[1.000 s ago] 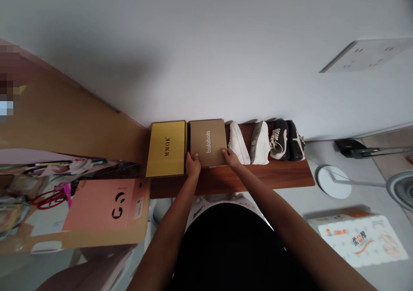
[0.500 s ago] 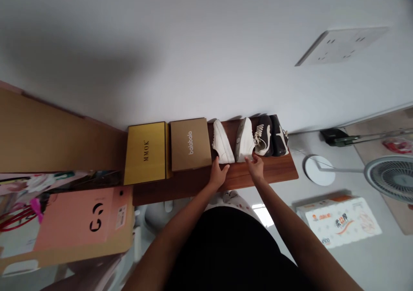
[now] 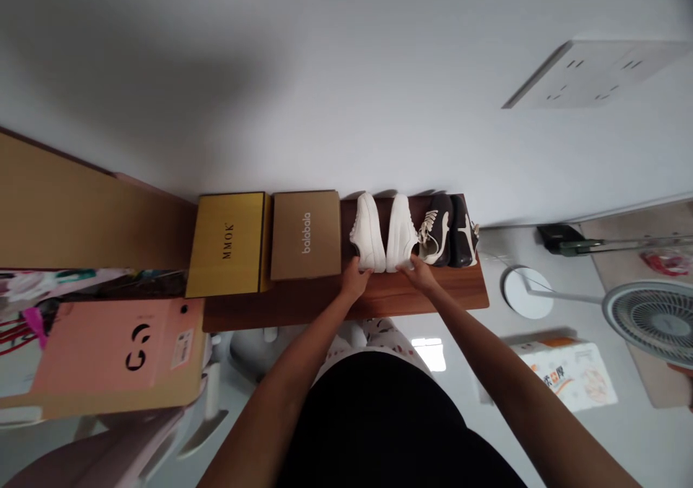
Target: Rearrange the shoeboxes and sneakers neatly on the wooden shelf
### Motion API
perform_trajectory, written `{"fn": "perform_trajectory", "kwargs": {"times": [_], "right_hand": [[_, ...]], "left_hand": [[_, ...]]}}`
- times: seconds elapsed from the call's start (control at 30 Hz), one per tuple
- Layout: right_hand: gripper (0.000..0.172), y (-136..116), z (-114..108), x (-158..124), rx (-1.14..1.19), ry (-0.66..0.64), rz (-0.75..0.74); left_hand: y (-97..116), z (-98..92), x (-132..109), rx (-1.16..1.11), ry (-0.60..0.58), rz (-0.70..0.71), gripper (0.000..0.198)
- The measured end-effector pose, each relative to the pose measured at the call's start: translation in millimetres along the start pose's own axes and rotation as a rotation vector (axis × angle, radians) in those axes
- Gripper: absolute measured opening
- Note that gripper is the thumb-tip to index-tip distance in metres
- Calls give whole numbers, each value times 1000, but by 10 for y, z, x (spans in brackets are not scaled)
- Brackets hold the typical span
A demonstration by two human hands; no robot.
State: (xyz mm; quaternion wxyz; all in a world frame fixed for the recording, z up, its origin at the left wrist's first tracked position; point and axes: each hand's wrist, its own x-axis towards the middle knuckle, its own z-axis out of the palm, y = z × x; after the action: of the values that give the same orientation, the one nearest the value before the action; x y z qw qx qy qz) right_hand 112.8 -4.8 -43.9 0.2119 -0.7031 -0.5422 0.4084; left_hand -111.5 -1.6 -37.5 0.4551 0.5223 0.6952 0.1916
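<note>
Two white sneakers stand side by side on a dark brown wooden shelf (image 3: 460, 289), toes toward the wall. My left hand (image 3: 356, 279) is closed on the heel of the left white sneaker (image 3: 369, 229). The heel of the right white sneaker (image 3: 399, 227) is in the fingers of my right hand (image 3: 420, 274). A small gap separates the two shoes. Just to the right stands a pair of black sneakers with cream trim, one black sneaker (image 3: 445, 221) with cream laces and another black sneaker (image 3: 462, 246) against it.
Left of the shoes sit a brown shoebox (image 3: 306, 257) and a yellow box (image 3: 227, 271). A pink carton (image 3: 108, 351) is lower left. On the right floor are a fan (image 3: 671, 322), its white base (image 3: 528, 297) and a tissue pack (image 3: 587, 387). A socket plate (image 3: 590, 76) is on the wall.
The two white sneakers have turned straighter and now stand closer to parallel. Both hands have shifted with the heels. The whole view has moved slightly.
</note>
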Motion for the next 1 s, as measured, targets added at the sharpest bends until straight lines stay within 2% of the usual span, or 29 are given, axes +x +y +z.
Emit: {"fn": "perform_trajectory", "kwargs": {"times": [0.1, 0.23, 0.33, 0.5, 0.63, 0.77, 1.0], "right_hand": [[35, -65, -88, 37, -170, -13, -85], [23, -204, -195, 38, -393, -41, -228], [23, -322, -245, 16, -546, -106, -261], [27, -515, -235, 44, -762, -222, -267], [26, -634, -151, 104, -837, -272, -286], [26, -722, -50, 134, -867, -293, -285], [27, -804, 87, 156, -865, -310, -259]], "left_hand": [[90, -63, 18, 92, -16, 69, 25], [256, -157, 34, 246, -101, 180, 31], [400, -198, 42, 375, -167, 206, 32], [558, -183, 49, 555, -226, 235, 22], [588, -107, 37, 555, -191, 255, 19], [570, -33, 44, 447, -128, 237, 14], [495, -23, 107, 338, -64, 208, 12]]}}
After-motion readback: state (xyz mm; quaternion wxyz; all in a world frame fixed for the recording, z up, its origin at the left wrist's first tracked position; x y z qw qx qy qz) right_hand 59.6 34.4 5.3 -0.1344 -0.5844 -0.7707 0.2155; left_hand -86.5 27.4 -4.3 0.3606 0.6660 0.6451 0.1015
